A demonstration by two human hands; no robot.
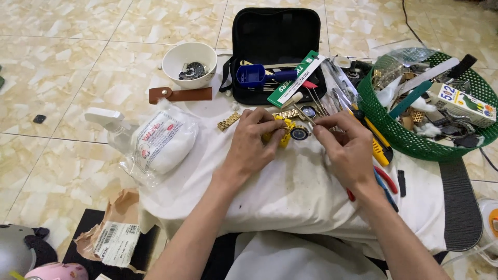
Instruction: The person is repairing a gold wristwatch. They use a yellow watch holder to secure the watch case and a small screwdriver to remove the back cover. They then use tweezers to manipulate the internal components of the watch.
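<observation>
1. On the white cloth (290, 181) at the middle of the floor workspace, both hands meet over a wristwatch (299, 133), its dark round dial facing up and seated in a yellow holder block (282, 132).
2. Left hand (254, 140) comes in from the near left, fingers curled down over the yellow block and closed on it, pinning it against the cloth.
3. Right hand (345, 145) sits just right of the dial, thumb and forefinger pinched narrow on a thin metal tool (303, 113) whose pale handle end slants up and away to the left. Exactly where the tip lands, I cannot tell.
4. Gold link strap (231, 121) trails out left of the block, so the watch's long axis runs roughly left to right across the cloth, tilting slightly away on the right, face towards the camera.
5. Handling call: this looks like a small, dense, stiff piece, with a glass face that would scratch or crack, and polished metal that would slip in bare fingers. The strap is floppy at every link, so it gives no steady hold.
6. Best grip, to my eye, is the case edge or the yellow block around it, never the glass.
7. Around them: a white bowl (189, 63) of small parts beyond, an open black tool case (275, 36) behind the hands, a green mesh basket (404, 135) of odds and ends to the right, a bagged white bundle (161, 142) to the left.
</observation>
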